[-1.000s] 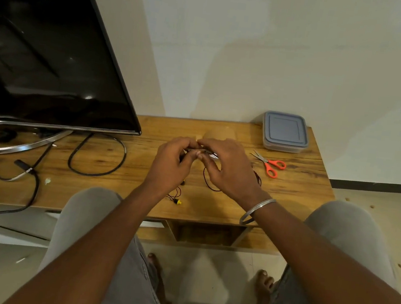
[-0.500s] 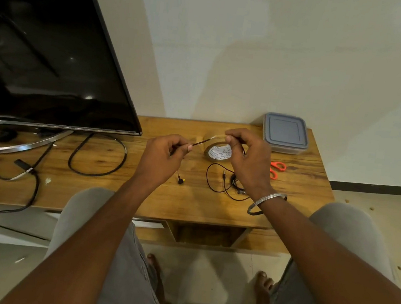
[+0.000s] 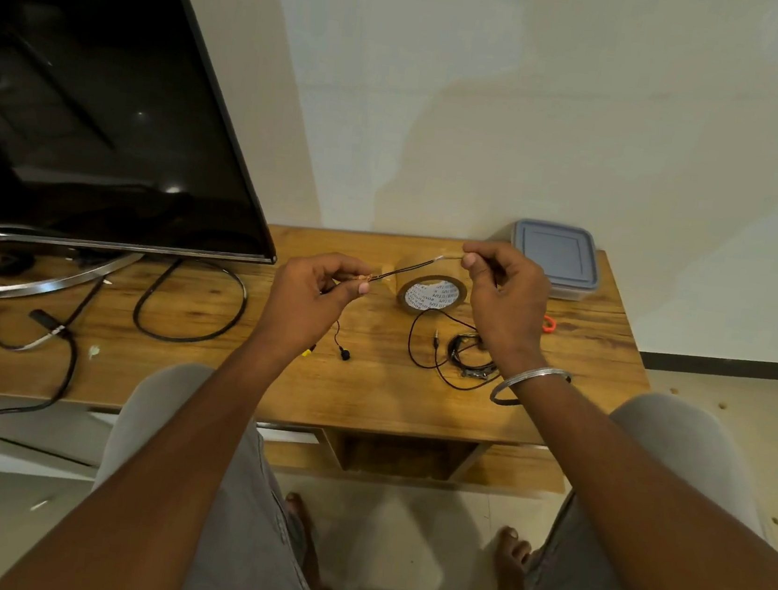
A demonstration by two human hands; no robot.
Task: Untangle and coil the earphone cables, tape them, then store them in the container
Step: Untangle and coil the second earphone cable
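**Observer:** Grip status?

**Me:** Both hands are holding. My left hand [image 3: 313, 297] pinches the earphone cable [image 3: 410, 268] between thumb and forefinger, the other fingers curled. My right hand [image 3: 506, 299] pinches the far end the same way, a little higher. The run between them is taut, in the air above the tape roll [image 3: 432, 295].

**Observer:** And the rest of it?

**Me:** An earbud [image 3: 345, 353] hangs below my left hand, down at the table [image 3: 364, 399]. There's something small and yellow beside it, and I can't tell what. A loose tangle [image 3: 470, 358] lies under my right wrist, with a jack plug [image 3: 435, 337] sticking out of it.

**Observer:** How will it handle?

**Me:** My guess is very light, limp and thin. It should slide through a slack pinch, and it looks likely to kink or snag on itself. I judge it best to hold the bare wire close to a knot, not the bud or plug, and to ease rather than pull, since the joints look fragile.

**Observer:** Container?

**Me:** The container [image 3: 553, 256] sits at the back right corner, just beyond my right hand, with its grey lid on. I can't see what's inside. The lid has to come off before anything is stored. The scissors [image 3: 549, 324] are mostly hidden behind my right hand.
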